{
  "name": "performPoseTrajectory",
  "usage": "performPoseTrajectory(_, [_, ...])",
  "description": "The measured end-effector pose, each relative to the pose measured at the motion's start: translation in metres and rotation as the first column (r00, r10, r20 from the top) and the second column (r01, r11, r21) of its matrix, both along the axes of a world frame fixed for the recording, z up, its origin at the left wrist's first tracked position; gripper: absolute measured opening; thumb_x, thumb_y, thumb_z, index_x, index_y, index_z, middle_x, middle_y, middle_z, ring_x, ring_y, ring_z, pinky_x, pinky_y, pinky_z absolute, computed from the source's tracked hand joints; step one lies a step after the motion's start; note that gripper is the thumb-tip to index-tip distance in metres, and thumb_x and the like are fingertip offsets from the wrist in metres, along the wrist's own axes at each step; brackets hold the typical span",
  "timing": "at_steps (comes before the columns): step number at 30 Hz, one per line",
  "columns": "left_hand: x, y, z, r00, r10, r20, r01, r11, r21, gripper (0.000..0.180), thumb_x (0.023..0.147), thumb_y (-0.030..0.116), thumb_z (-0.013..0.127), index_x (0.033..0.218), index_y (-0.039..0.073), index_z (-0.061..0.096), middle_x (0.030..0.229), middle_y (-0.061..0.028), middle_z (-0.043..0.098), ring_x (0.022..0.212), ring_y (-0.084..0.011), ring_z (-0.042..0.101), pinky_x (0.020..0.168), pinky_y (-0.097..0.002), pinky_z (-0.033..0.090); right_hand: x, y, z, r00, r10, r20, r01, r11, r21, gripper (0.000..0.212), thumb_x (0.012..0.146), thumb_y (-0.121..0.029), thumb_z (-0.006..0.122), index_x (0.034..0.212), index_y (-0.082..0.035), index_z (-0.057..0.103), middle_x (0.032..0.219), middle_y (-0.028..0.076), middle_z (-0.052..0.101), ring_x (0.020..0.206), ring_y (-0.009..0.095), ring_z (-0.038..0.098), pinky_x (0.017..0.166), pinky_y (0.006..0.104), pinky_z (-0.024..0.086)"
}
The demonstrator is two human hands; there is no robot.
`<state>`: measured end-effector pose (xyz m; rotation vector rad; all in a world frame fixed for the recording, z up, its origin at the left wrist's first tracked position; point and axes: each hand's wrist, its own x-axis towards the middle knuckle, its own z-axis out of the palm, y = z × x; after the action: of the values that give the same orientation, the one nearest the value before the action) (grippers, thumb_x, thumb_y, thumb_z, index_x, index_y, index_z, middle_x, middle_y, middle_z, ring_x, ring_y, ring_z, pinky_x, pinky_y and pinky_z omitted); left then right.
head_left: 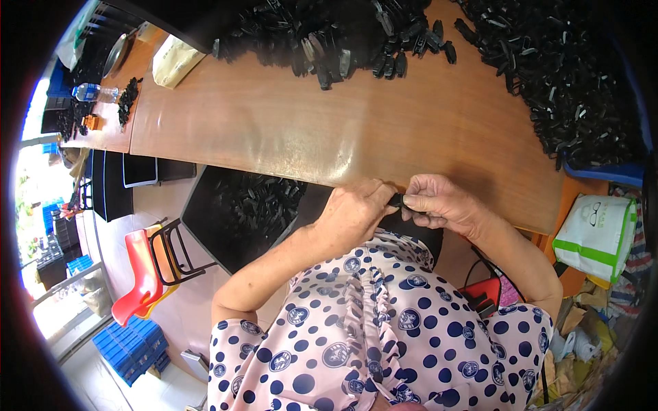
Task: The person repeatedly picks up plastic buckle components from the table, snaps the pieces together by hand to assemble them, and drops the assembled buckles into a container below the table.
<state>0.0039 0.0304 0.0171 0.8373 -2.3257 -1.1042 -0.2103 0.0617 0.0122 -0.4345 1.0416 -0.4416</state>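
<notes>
Polka-dotted blouse fabric (384,335) fills the bottom centre of the frame, nearest the lens, and both forearms rise from it to meet at the near edge of the wooden table (329,123). Left hand (353,212) and right hand (439,202) come together just right of centre, fingertips pressed onto a small black plastic part (396,200) pinched between them; holding it from both ends, close to the body and braced by the table edge, appears to steady so small a piece for fine finger work. Below the table edge, left of the hands, an open dark bin of black parts (247,205) sits within easy reach at lap level. Heaps of similar black plastic pieces (569,89) crowd the upper right and top centre of the tabletop, leaving its middle bare. At upper left lie a water bottle (96,91) and a pale paper bag (175,60). Lower left, on a light tiled floor, stand a red plastic chair (140,277) and blue crates (130,346); a green-and-white bag (596,236) hangs at the right edge.
</notes>
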Motion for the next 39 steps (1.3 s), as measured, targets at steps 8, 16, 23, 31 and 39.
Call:
performPoseTrajectory(8, [-0.025, -0.018, -0.006, 0.888, 0.286, -0.359, -0.002, 0.784, 0.621, 0.019, 0.086, 0.01, 0.067, 0.101, -0.002, 0.064, 0.128, -0.0136, 0.042, 0.11, -0.0232, 0.051, 0.092, -0.0358, 0.047, -0.004, -0.006, 0.003, 0.978, -0.124, 0.169, 0.154, 0.972, -0.18, 0.058, 0.087, -0.049, 0.059, 0.123, -0.007, 0.044, 0.097, 0.007, 0.059, 0.079, 0.017, 0.061, 0.05, 0.0195, 0.045])
performPoseTrajectory(16, [-0.046, -0.025, -0.008, 0.85, 0.428, -0.307, 0.119, 0.412, 0.903, 0.031, 0.09, 0.021, 0.064, 0.111, -0.001, 0.061, 0.131, -0.009, 0.04, 0.109, -0.016, 0.05, 0.086, -0.0296, 0.051, -0.011, -0.017, 0.002, 0.945, 0.08, 0.316, 0.047, 0.926, -0.375, 0.067, 0.092, -0.055, 0.044, 0.132, -0.001, 0.039, 0.1, 0.013, 0.057, 0.083, 0.022, 0.062, 0.059, 0.0256, 0.052])
performPoseTrajectory(23, [-0.07, -0.048, -0.008, 0.801, 0.467, -0.376, 0.249, 0.311, 0.917, 0.034, 0.096, 0.023, 0.054, 0.12, 0.0, 0.049, 0.09, -0.0047, 0.054, 0.073, -0.0099, 0.058, 0.055, -0.0239, 0.054, -0.015, -0.032, -0.023, 0.938, -0.227, 0.261, 0.311, 0.884, -0.348, 0.041, 0.1, -0.03, 0.043, 0.133, -0.005, 0.047, 0.085, 0.008, 0.06, 0.065, 0.014, 0.057, 0.058, 0.025, 0.046])
performPoseTrajectory(31, [-0.101, -0.127, -0.017, 0.929, 0.298, -0.219, -0.103, 0.777, 0.621, 0.016, 0.094, 0.018, 0.056, 0.095, 0.002, 0.055, 0.092, -0.004, 0.061, 0.078, -0.0122, 0.056, 0.068, -0.0258, 0.045, -0.109, -0.105, -0.029, 0.447, -0.465, -0.764, -0.407, 0.655, -0.637, 0.03, 0.088, -0.013, 0.06, 0.114, -0.002, 0.05, 0.104, 0.011, 0.057, 0.095, 0.025, 0.058, 0.075, 0.0335, 0.05])
performPoseTrajectory(39, [-0.206, -0.216, -0.02, 0.903, 0.169, 0.395, 0.008, 0.912, -0.409, 0.025, 0.085, 0.024, 0.062, 0.094, 0.001, 0.058, 0.087, -0.0192, 0.064, 0.079, -0.0312, 0.066, 0.065, -0.0394, 0.051, -0.181, -0.152, -0.018, -0.364, -0.594, -0.717, -0.769, 0.626, -0.128, 0.018, 0.083, -0.005, 0.06, 0.1, -0.003, 0.055, 0.096, 0.013, 0.054, 0.091, 0.031, 0.057, 0.072, 0.0416, 0.051])
